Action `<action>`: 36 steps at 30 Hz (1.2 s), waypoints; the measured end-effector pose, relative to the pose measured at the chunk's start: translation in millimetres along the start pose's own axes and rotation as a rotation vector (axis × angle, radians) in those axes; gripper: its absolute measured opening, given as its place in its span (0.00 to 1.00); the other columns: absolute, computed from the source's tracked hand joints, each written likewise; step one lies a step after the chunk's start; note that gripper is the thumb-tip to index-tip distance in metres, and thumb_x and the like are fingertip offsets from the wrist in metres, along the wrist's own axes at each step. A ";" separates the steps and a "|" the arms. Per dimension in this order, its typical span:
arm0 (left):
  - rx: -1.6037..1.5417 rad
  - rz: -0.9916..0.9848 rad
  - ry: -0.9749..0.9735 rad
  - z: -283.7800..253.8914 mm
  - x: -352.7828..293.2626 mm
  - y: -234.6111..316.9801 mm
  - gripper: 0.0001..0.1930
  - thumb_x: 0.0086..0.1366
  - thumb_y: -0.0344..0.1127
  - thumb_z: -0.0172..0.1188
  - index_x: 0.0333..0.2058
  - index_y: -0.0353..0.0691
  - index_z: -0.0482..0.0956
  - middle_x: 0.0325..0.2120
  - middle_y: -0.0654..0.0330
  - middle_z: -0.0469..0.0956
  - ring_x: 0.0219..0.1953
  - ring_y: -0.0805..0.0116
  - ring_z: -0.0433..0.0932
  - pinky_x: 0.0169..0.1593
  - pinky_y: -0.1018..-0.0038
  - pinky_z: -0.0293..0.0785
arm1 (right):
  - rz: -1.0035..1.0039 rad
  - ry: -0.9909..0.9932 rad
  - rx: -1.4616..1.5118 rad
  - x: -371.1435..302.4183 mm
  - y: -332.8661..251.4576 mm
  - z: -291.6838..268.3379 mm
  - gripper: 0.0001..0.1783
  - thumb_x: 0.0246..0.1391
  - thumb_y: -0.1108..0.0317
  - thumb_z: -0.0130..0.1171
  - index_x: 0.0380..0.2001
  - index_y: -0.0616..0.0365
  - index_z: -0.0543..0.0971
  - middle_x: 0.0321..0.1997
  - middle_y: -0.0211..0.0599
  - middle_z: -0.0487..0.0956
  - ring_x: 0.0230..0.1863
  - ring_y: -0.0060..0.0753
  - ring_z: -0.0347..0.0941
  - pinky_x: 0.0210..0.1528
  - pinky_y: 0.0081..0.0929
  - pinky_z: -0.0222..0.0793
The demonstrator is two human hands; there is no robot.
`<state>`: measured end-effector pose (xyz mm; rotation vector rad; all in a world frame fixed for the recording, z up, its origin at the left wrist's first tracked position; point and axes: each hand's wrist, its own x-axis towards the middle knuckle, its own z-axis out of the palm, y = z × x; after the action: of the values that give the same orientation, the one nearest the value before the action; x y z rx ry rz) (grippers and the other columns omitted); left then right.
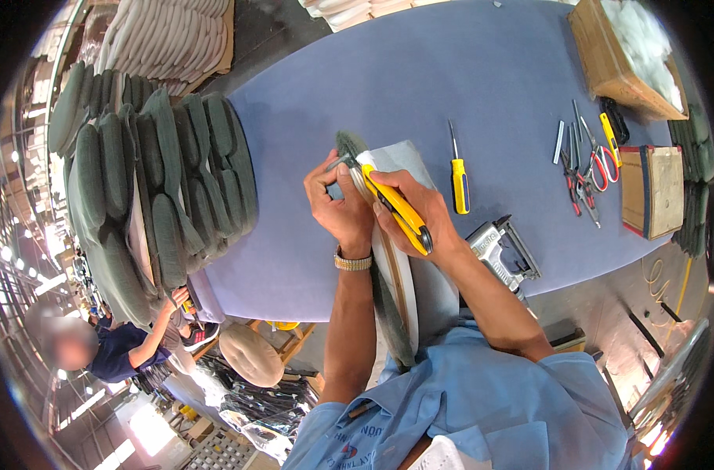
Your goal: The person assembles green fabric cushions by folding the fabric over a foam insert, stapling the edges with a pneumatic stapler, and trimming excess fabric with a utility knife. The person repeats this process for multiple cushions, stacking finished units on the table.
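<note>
My right hand (424, 211) is closed around a yellow utility knife (400, 205). The knife's front end lies at the upper edge of a dark green upholstered cushion piece (388, 313). This piece stands on edge, one end against my blue shirt, with a white strip and a brown line along its side. My left hand (343, 205) pinches the green fabric (349, 145) near the piece's far end, close to the knife's front. The blade itself cannot be made out. Pale grey-blue material (431, 290) hangs on the piece's right side.
Stacked green cushions (161, 172) fill the left of the blue table (294, 94). To the right lie a yellow screwdriver (460, 184), a staple gun (502, 251), red-handled scissors (604, 168) and pliers (583, 192). Cardboard boxes (608, 66) stand beyond. Another person (134, 352) works at lower left.
</note>
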<state>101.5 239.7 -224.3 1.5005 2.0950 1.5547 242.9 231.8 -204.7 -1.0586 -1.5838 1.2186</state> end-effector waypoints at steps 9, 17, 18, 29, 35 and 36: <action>-0.161 -0.279 0.269 -1.9 -1.5 -6.2 0.05 0.73 0.28 0.56 0.42 0.31 0.73 0.44 0.50 0.81 0.43 0.66 0.83 0.45 0.72 0.80 | -0.101 0.011 0.011 2.3 4.9 -0.3 0.27 0.56 0.72 0.64 0.59 0.51 0.72 0.37 0.41 0.81 0.38 0.49 0.79 0.42 0.40 0.77; -0.222 -0.486 0.047 -22.8 14.7 -13.6 0.09 0.73 0.30 0.58 0.46 0.30 0.77 0.43 0.53 0.81 0.41 0.70 0.80 0.48 0.75 0.77 | -0.239 0.116 0.050 -4.4 15.1 5.9 0.24 0.59 0.74 0.64 0.59 0.55 0.75 0.39 0.40 0.82 0.36 0.38 0.81 0.40 0.31 0.77; -0.197 -0.442 0.038 -21.3 17.4 -8.0 0.10 0.73 0.30 0.59 0.47 0.30 0.78 0.43 0.54 0.81 0.42 0.69 0.80 0.49 0.74 0.76 | -0.260 0.147 0.063 -4.5 16.9 6.8 0.22 0.62 0.73 0.63 0.59 0.57 0.75 0.41 0.41 0.83 0.35 0.34 0.82 0.40 0.28 0.78; 0.160 -0.010 -0.136 -17.4 8.2 7.6 0.11 0.61 0.26 0.70 0.43 0.37 0.86 0.45 0.53 0.83 0.46 0.59 0.80 0.51 0.68 0.76 | -0.068 0.111 0.167 10.1 20.3 -5.1 0.22 0.68 0.67 0.60 0.62 0.59 0.73 0.54 0.41 0.79 0.43 0.25 0.81 0.46 0.25 0.78; 0.309 0.199 -0.183 -19.4 4.7 12.6 0.09 0.62 0.21 0.67 0.41 0.36 0.84 0.50 0.49 0.84 0.50 0.55 0.83 0.51 0.66 0.80 | -0.101 0.099 0.229 19.5 19.6 -3.4 0.22 0.67 0.68 0.61 0.61 0.60 0.73 0.57 0.44 0.79 0.45 0.28 0.82 0.47 0.26 0.79; 0.250 0.182 -0.169 -17.8 2.6 9.0 0.08 0.63 0.21 0.66 0.41 0.36 0.82 0.50 0.48 0.84 0.51 0.54 0.83 0.51 0.66 0.80 | -0.089 0.109 0.237 20.2 18.4 -2.7 0.21 0.65 0.69 0.62 0.59 0.60 0.74 0.56 0.45 0.80 0.47 0.34 0.83 0.49 0.28 0.79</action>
<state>95.1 229.9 -208.0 1.8802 2.1708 1.1982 242.1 254.8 -219.7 -0.8784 -1.3519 1.2320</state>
